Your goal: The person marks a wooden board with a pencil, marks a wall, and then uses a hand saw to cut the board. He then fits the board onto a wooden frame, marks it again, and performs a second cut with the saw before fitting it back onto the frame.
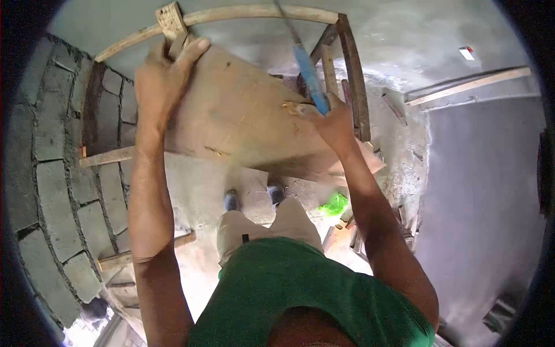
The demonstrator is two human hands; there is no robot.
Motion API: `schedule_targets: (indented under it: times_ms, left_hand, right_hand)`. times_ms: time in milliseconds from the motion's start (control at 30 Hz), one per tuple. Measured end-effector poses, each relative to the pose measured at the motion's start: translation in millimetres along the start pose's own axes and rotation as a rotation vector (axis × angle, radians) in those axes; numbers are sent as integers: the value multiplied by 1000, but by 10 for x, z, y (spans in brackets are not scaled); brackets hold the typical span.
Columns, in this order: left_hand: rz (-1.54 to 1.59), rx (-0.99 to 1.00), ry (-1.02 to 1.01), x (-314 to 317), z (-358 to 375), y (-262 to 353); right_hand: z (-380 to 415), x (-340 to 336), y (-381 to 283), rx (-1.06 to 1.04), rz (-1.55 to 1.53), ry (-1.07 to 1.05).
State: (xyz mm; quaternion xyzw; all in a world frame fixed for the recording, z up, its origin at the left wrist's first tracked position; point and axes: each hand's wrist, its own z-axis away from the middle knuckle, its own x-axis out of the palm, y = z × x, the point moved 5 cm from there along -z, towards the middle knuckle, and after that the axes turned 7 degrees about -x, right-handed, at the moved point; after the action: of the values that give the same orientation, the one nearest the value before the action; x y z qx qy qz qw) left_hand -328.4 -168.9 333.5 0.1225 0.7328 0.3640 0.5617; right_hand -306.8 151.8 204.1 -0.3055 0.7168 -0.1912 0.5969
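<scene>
My left hand [163, 81] is closed at the upper left edge of a broad brown wooden board [243, 113], its thumb stretched along the edge. Between thumb and fingers shows a small wooden block [178, 45], right against a pale wood piece [170, 20]. In my right hand [332, 121] is a blue-handled tool [309, 75] with a thin dark shaft pointing up and away; its far end is out of view. That hand is over the board's right part, beside a splintered, light-coloured spot [296, 108].
A wooden frame with a curved rail [260, 11] and dark right post [354, 75] surrounds the board. Block wall [55, 191] stands left. A bright green plastic scrap [334, 204] and wood offcuts [341, 228] lie on the floor near my feet [231, 200].
</scene>
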Motion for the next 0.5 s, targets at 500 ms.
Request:
schedule_targets:
  times_ms: [500]
  left_hand:
    - [793,121,-509,1179,1462,-285]
  right_hand:
    - [1622,-788,-375,363,-793,1196]
